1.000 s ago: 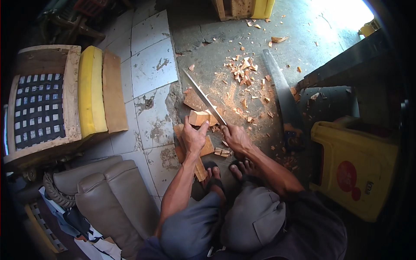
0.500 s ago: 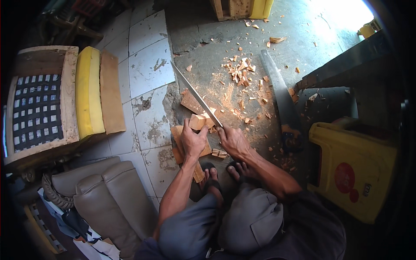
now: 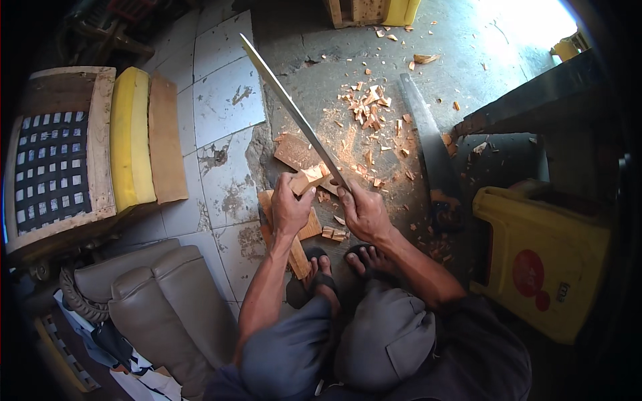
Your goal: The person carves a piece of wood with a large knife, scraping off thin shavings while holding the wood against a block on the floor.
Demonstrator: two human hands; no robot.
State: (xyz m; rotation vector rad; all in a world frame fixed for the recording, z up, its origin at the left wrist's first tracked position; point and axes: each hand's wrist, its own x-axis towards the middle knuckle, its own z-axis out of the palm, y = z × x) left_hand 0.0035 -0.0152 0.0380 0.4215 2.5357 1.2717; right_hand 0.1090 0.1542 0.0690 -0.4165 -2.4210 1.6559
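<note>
My left hand grips a small chopped wooden block whose pale cut face points upward. My right hand is closed on the lower end of a long straight blade, which slants up and leftward over the block. Beneath the block a reddish-brown board lies on the concrete, and more wooden pieces lie by my feet. Wood chips are scattered beyond my hands, and a handsaw lies on the floor to the right.
At left stand a wooden frame with yellow foam and grey cushions. A yellow plastic stool stands at lower right under a dark bench edge. Another foam-padded wooden piece is at the top.
The blade's tip has risen and moved toward the upper left as my right hand changed its angle. My left hand and the block have shifted slightly leftward and up in view.
</note>
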